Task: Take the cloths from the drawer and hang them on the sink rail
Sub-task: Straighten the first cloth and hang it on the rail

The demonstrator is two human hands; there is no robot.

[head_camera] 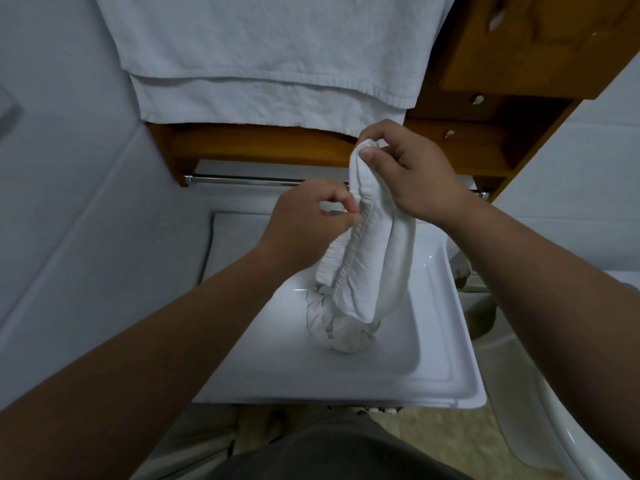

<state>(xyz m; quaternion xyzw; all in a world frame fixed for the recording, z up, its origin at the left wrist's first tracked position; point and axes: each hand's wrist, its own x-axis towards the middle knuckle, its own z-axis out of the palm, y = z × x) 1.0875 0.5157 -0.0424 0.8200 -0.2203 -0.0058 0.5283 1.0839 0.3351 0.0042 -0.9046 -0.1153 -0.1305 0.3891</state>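
Observation:
A white cloth (370, 258) hangs bunched over the white sink (284, 372), its lower end crumpled in the basin. My right hand (412, 171) pinches its top corner. My left hand (308, 226) pinches the hemmed edge a little lower, on the cloth's left side. Behind my hands a chrome rail (249, 180) runs under the wooden cabinet; the part of it that shows is bare. A large white towel (270, 57) hangs folded above, over the wooden frame.
Wooden drawers with small knobs (478, 98) stand at the upper right, the top one (540, 39) pulled out. White walls close in on the left and right. A white toilet rim (540, 410) curves at the lower right.

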